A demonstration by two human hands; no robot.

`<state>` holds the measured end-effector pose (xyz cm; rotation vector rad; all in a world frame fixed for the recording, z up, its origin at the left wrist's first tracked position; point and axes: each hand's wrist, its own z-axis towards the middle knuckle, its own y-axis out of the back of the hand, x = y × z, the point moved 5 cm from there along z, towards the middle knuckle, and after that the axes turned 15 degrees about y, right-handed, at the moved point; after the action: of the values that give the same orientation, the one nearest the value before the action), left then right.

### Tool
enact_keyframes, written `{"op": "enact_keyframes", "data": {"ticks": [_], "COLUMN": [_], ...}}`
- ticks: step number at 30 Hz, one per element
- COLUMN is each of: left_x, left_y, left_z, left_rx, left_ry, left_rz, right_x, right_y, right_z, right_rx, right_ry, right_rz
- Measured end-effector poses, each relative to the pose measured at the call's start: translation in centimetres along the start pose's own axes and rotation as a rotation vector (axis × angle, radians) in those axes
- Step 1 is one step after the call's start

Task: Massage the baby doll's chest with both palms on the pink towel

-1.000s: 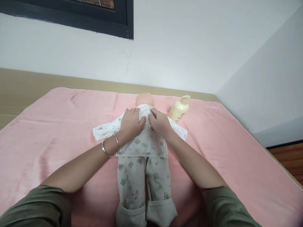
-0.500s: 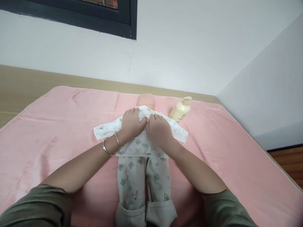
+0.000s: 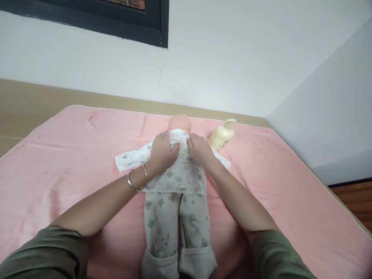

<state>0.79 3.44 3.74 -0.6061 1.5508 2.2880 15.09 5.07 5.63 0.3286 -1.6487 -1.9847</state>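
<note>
A baby doll lies stretched out with its head (image 3: 179, 123) away from me; no face shows. It wears a white printed top (image 3: 178, 176) and matching trousers (image 3: 162, 217) with turned-up cuffs. My left hand (image 3: 163, 150) rests flat on the upper left of the top, thumb angled inward. Across from it, my right hand (image 3: 201, 149) lies on the upper right, partly covering that shoulder and sleeve. Both hands hold nothing, with a strip of cloth visible between the thumbs. Silver bangles (image 3: 136, 179) circle my left wrist.
A cream pump bottle (image 3: 221, 135) leans on the right beyond the doll's sleeve. The pink mat (image 3: 81, 155) lies under everything, on a wooden surface (image 3: 26, 100). A white wall (image 3: 217, 66) with a dark window frame (image 3: 139, 29) rises behind.
My right hand has slid outward to the right and slightly up, away from my left thumb, uncovering the middle of the top. My left hand has hardly moved.
</note>
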Motion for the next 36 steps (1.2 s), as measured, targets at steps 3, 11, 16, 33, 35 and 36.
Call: {"op": "enact_keyframes", "data": {"ticks": [3,11,16,33,35,36], "left_x": [0.4,-1.1,-1.8,-1.8,-2.1,-2.1], "left_y": [-0.5,0.9,1.7,0.8,0.6,0.5], "left_z": [0.5,-0.2,-1.2,-1.1,-2.2,-2.6], "left_rx": [0.034,0.068,0.015,0.075,0.035,0.027], "left_ry": [0.071,-0.062,-0.079,-0.167,-0.208,-0.219], "left_rz": [0.054,0.121,0.183,0.127,0.114,0.108], "right_x": [2.2,1.6,-0.9,0.9,-0.2,-0.5], "right_y": [0.4,0.1,0.3,0.3,0.0,-0.1], "right_z": [-1.4,-0.7,0.3,-0.6,-0.1,0.1], "right_rx": [-0.028,-0.055,0.039,0.027,0.039,0.041], "right_ry": [-0.02,-0.012,-0.107,-0.064,-0.084,-0.087], "right_rz": [-0.107,0.007,0.128,0.029,0.088,0.102]}}
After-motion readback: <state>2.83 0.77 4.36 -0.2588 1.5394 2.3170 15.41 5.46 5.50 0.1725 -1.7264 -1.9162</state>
